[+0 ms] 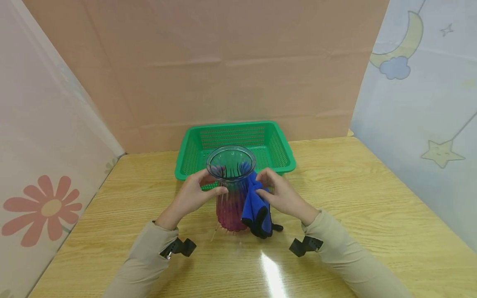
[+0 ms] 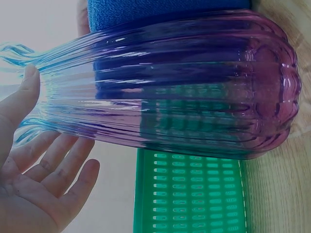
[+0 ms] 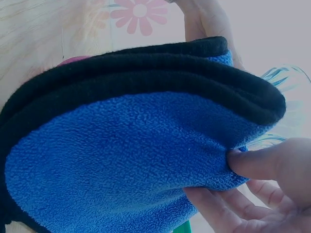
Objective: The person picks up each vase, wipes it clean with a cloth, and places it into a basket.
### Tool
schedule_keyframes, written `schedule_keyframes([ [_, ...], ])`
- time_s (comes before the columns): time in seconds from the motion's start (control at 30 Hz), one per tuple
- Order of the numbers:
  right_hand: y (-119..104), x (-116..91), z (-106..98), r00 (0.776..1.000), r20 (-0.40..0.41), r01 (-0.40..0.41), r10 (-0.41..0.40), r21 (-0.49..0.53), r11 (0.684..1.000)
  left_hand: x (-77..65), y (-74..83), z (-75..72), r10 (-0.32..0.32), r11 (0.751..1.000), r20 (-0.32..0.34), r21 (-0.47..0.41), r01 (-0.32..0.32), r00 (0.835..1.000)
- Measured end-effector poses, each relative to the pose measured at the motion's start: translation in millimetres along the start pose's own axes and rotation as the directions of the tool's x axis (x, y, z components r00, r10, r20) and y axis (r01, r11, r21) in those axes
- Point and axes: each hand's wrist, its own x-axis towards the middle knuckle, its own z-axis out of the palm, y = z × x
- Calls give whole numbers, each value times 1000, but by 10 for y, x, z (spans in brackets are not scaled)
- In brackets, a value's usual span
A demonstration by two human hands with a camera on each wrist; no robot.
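Note:
A ribbed glass vase (image 1: 231,211), bluish at its flared rim and pink toward the base, stands upright in front of me. My left hand (image 1: 188,196) holds it just below the rim, thumb on the near side and fingers round the far side. In the left wrist view the thumb lies at the narrow neck of the vase (image 2: 194,92). My right hand (image 1: 285,196) pinches a folded blue cloth (image 1: 255,207) with black edging between thumb and fingers. The cloth hangs against the right side of the vase, and in the right wrist view it hides most of the glass.
Behind the vase sits a green plastic basket (image 1: 285,159) with slotted walls, partly seen through the glass. The wooden table (image 1: 354,198) reaches to a peach backdrop (image 1: 223,74), with patterned sheets at both sides.

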Motion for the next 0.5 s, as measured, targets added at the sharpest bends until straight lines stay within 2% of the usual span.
schedule_keyframes([
  [0.23,19,-1,1,1000,11,5,-4,-29,1000,-2,-1,1,3,1000,-3,-6,-3,1000],
  [0.5,42,0,14,1000,-24,-3,3,3,1000,2,-1,4,-1,1000,-4,6,1,1000],
])
